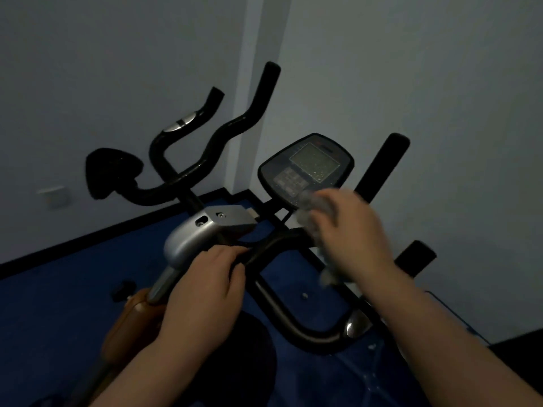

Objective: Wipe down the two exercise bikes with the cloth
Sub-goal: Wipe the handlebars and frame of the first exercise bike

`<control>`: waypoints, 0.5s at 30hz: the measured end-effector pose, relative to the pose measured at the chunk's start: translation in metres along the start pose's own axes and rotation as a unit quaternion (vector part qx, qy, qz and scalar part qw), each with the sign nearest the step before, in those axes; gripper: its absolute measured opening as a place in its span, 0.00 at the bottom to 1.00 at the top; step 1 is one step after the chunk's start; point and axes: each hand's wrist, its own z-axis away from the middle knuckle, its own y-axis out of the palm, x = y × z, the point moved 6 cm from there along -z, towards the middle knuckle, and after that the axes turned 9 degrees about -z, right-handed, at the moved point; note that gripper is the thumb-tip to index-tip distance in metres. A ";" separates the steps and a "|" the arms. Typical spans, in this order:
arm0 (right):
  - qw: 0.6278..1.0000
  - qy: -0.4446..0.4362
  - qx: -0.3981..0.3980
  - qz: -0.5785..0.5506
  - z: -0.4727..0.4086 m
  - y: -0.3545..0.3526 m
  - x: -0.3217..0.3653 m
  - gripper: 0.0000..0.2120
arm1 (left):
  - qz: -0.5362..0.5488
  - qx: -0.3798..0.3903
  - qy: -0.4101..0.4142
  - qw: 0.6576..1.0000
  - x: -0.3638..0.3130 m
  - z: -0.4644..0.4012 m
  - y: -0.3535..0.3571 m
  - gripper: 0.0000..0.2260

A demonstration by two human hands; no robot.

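Observation:
The near exercise bike has black handlebars (296, 321), a grey stem cover (188, 239) and a console (305, 168) with a spotted screen. My left hand (202, 286) grips the left handlebar beside the stem. My right hand (352, 233), blurred by motion, holds a pale cloth (308, 207) just below the console, over the bar's middle. A second bike (188, 148) with curved black handlebars and a black saddle stands behind on the left.
White walls meet in a corner right behind both bikes. The floor (58, 304) is blue with a dark skirting strip. A wall socket (54, 196) sits low at left. The room is dim.

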 end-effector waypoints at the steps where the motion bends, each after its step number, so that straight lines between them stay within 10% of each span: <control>1: 0.999 0.017 -0.018 0.027 -0.008 -0.011 -0.008 0.12 | 0.009 -0.011 -0.016 1.000 0.002 0.002 -0.001 0.12; 15: 0.972 -0.165 0.167 -0.007 -0.004 0.054 0.043 0.14 | 0.137 -0.084 -0.151 0.975 0.034 0.039 0.002 0.08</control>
